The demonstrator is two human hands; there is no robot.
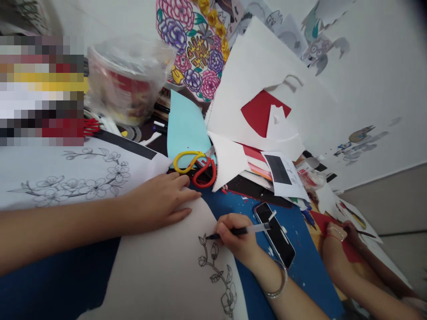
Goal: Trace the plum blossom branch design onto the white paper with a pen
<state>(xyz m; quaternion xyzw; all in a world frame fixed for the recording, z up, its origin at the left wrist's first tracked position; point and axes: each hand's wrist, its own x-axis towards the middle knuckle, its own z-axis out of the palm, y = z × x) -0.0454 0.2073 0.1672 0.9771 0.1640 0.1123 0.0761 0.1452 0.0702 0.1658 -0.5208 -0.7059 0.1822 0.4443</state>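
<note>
My right hand [237, 238] grips a black brush pen [245, 230] with a clear barrel. Its tip touches a leaf at the top of an inked flower branch [216, 269]. The branch runs down the right side of a large pale sheet of paper [156, 266]. My left hand [163, 202] lies flat across the upper edge of that sheet, fingers stretched out and holding nothing. Just beyond its fingertips are scissors [196, 166] with yellow and red handles. Left of my forearm, a second white sheet bears a drawn flower wreath [96, 186].
A smartphone [275, 235] lies on the blue mat [300, 266] beside my right hand. Behind are a light blue card [187, 126], white paper pieces, a red scrap [263, 109] and a plastic-wrapped tub [126, 84]. At right, another person's hands [336, 233] work over red paper.
</note>
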